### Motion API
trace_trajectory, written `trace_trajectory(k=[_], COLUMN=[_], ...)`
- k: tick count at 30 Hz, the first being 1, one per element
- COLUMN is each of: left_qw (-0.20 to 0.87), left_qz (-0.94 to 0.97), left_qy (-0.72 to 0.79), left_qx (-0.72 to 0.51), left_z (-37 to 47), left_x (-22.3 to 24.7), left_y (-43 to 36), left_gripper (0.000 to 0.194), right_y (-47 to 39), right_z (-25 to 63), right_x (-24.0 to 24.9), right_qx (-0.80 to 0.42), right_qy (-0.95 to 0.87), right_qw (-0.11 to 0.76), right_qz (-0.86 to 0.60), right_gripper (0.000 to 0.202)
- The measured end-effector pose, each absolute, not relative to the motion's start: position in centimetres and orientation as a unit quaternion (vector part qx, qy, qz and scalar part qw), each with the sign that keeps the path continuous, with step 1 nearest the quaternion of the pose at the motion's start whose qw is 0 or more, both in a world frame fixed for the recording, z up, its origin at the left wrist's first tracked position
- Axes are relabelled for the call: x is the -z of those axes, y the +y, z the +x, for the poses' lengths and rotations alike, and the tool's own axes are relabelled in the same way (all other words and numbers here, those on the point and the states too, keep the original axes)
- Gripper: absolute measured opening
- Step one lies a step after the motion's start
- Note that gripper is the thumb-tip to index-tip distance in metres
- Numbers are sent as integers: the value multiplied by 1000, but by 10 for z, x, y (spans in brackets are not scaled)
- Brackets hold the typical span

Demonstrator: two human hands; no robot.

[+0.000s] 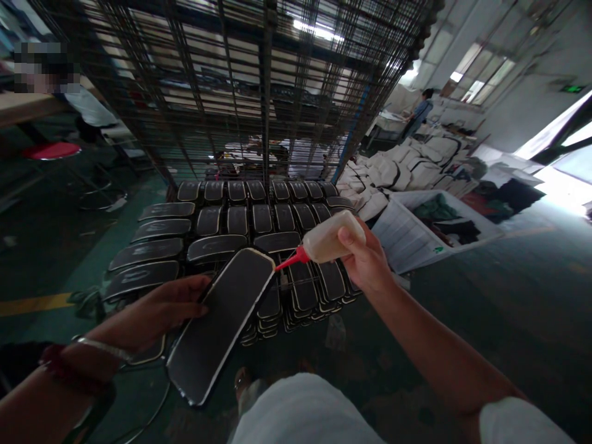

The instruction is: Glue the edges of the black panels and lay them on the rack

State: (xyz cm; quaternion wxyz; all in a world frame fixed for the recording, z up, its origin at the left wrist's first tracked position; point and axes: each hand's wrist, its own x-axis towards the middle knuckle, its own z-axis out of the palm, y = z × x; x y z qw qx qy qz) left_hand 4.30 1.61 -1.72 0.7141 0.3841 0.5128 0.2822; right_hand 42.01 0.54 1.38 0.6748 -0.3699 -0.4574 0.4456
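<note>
Head view, clock face set on the middle of the frame: the dark panel point(222, 327) with a pale rim is held tilted at about half past seven, its top end pointing toward one. At eight o'clock the left hand point(178, 302) has its thumb lying on the panel's face and fingers at the left edge, closed only by the panel's thickness; fingertips underneath are hidden. Near four o'clock the right hand point(363, 256) is curled round a squeeze bottle point(328, 237), thumb on its side. The red nozzle point(289, 259) points toward eight, its tip at the panel's upper right corner; whether it touches, I cannot tell.

Squeezing too hard at that corner could leave a blob or send liquid over the face. Gripping from one side only, the panel could swing if the nozzle pushes on it. Drips could land on the stacked panels point(262, 219) behind, toward eleven. A thumb near the edge might smear any wet rim.
</note>
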Motion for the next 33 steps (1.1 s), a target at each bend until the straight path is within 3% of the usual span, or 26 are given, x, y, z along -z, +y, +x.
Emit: trace_trajectory(k=[5, 12, 17, 29, 33], left_qw=[733, 739, 740, 739, 744], left_qz=[453, 421, 397, 386, 373], left_qy=[446, 459, 469, 468, 470], left_qx=[-241, -256, -272, -292, -295], left_z=[34, 42, 49, 59, 59], left_x=[27, 26, 18, 17, 23], left_y=[16, 15, 14, 13, 15], left_gripper=[40, 51, 56, 46, 47], right_y=[7, -1, -8, -36, -47], right_z=[414, 406, 398, 380, 382], right_x=[-2, 7, 13, 22, 28], right_qx=[-432, -448, -459, -439, -428], right_qy=[-424, -409, -386, -445, -487], right_qw=[709, 706, 708, 667, 639], right_qz=[-363, -365, -373, -406, -415], right_gripper=[49, 40, 46, 42, 49])
